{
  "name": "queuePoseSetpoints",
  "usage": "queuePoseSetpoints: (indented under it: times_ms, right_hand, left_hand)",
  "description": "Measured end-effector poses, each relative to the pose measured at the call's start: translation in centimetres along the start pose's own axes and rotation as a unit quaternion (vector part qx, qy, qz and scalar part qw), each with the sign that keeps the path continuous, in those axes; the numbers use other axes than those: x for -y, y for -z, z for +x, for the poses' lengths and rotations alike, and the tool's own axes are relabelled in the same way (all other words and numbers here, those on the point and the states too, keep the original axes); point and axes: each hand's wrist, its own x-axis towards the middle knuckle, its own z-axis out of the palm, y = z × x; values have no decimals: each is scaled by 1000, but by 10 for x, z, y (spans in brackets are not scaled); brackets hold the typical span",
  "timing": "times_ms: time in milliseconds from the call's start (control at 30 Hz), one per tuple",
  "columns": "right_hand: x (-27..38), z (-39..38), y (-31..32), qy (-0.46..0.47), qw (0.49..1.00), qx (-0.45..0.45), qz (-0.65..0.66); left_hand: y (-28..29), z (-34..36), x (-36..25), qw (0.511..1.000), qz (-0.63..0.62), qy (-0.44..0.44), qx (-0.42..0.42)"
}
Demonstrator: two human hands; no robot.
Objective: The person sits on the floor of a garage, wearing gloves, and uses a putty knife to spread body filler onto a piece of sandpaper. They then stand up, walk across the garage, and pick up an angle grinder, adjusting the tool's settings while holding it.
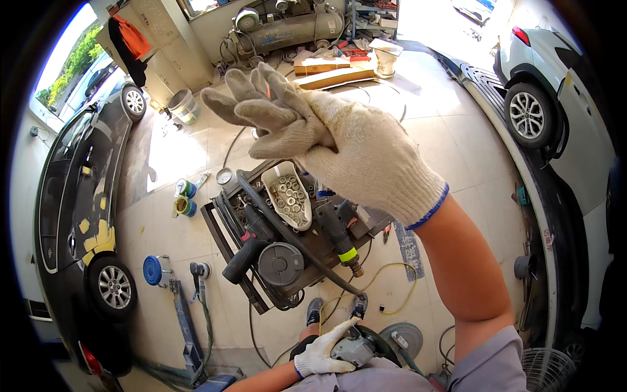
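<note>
My right hand [281, 111], in a cream knit work glove with a blue cuff edge, is raised high in front of me. Its fingers point up and left and stand apart, with greyish dirt on them; nothing clear lies in the hand. Low against my body, my left hand [319, 356], in a white glove, is wrapped over a grey metal power tool [356, 351] that looks like an angle grinder. Its far side is partly hidden. Below my right hand stands a dark tool cart [313, 277] with a white tub of metal nuts [287, 196], a cordless drill [251, 242] and a black air tool [336, 232].
A dark car [78, 215] with yellow filler patches is on the left, a white car [575, 124] on a ramp on the right. Cans [185, 206], a blue-topped stand [153, 270], a yellow cable [411, 274] and hoses lie about the floor. An air compressor [287, 34] stands behind.
</note>
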Motion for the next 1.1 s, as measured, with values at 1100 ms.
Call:
queuePoseSetpoints:
  times_ms: [1100]
  right_hand:
    - [116,-320,-38,-403,884,224,-77]
  left_hand:
    - [13,0,-61,952,263,-100,122]
